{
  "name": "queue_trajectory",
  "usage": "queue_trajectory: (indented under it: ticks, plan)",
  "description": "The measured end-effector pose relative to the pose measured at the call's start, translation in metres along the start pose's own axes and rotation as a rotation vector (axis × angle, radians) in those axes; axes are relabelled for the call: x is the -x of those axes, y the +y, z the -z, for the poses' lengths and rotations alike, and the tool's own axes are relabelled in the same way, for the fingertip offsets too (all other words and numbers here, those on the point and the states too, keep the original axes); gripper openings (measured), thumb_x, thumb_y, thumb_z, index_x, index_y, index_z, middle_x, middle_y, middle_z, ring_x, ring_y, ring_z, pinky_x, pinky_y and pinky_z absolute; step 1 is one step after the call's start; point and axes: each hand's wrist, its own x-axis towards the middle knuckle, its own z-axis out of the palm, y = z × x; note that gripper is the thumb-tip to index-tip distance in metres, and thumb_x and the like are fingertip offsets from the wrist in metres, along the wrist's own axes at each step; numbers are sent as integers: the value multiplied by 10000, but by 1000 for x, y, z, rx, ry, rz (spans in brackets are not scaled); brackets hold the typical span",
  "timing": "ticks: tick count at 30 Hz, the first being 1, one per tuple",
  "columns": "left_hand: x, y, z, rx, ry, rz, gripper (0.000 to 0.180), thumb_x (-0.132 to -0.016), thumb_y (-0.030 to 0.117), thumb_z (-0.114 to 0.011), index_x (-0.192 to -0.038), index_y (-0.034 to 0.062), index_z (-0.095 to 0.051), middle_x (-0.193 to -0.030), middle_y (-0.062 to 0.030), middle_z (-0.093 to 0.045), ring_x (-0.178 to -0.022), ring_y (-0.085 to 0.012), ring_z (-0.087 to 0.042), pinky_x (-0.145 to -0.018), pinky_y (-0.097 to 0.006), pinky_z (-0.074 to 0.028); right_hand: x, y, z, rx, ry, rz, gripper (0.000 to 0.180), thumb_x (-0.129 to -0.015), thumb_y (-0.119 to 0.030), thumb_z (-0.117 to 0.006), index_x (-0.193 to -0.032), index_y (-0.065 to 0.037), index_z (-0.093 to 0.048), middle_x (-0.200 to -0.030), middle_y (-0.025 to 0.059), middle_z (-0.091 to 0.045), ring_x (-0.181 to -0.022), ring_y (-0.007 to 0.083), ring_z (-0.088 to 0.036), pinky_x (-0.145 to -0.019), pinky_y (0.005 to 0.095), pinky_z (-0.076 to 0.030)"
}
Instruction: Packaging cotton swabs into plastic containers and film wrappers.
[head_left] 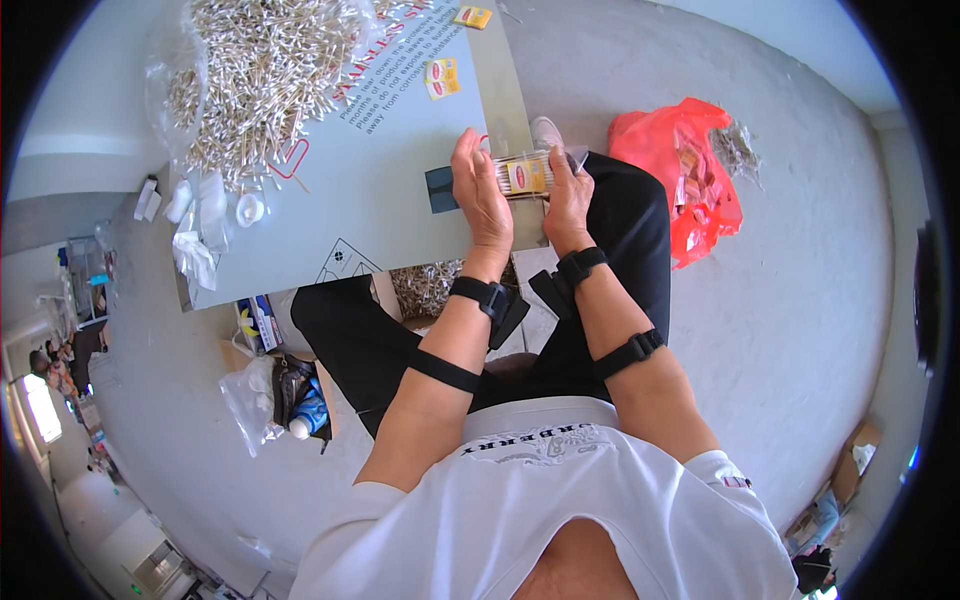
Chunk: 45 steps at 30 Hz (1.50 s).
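Observation:
A clear pack of cotton swabs (524, 176) with a yellow label lies crosswise between my hands at the table's right edge. My left hand (483, 200) holds it by the left end, the fingers nearly straight and the thumb along its side. Around the right end, my right hand (568, 205) is closed, thumb on top. A dark flat rectangle (439, 190) lies on the table beside my left hand. Farther off are a yellow label card (441, 79) and another small yellow card (473, 17). At the far left, a large heap of loose cotton swabs (260, 85) fills an open clear bag.
A white tape roll (250, 209) and crumpled white wrapping (194, 258) sit at the table's left edge. Below the table is a box of swabs (425, 290). A red plastic bag (640, 145) stands on the floor to the right, an open carton (322, 400) to the left.

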Motion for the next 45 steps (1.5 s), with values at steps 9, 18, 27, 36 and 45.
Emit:
queue_trajectory:
  ticks: [9, 18, 27, 36, 45]
  plan:
    - [9, -4, 6, -469, -26, -150, 496, -978, 270, -459, -1365, -24, -363, -1389, -220, -396, -1303, -330, -375, -1099, -405, -265, 1, 14, -5, 182, -42, 149, 142, -922, -150, -622, -858, -26, -652, -792, -37, -588, -701, 48, -490, -595, 234, -414]
    - [-52, 35, 112, -1006, 209, -531, 412, -751, 26, -650, -1141, 23, -519, -1137, -168, -556, -1074, -352, -489, -946, -434, -397, -10, -14, 30, 747, 135, 676, 322, -873, -169, -673, -1087, 40, -555, -1090, 150, -532, -1025, 244, -504, -911, 347, -411]
    - [-182, 102, 200, -1262, 340, -81, 157, -718, 114, -664, -841, 17, -675, -847, -184, -669, -821, -365, -638, -740, -412, -506, 56, -3, -41, 736, -655, 644, 110, -820, 51, -606, -895, -30, -608, -854, 102, -607, -786, 254, -615, -684, 303, -487]
    - [-117, 84, 231, -1500, 165, -107, 72, -742, 47, -599, -802, 62, -636, -830, -162, -629, -835, -375, -602, -734, -433, -499, 65, 11, -51, 852, -681, 667, 83, -789, 29, -621, -841, -34, -607, -836, 90, -609, -695, 281, -621, -612, 339, -494]
    - [-10, 94, 174, -1221, -528, -287, 142, -686, -82, -517, -746, 47, -523, -796, -109, -536, -827, -323, -531, -709, -426, -447, 61, 13, -53, 905, -600, 614, 65, -782, -18, -644, -826, -62, -626, -811, 68, -616, -677, 272, -620, -589, 341, -483]
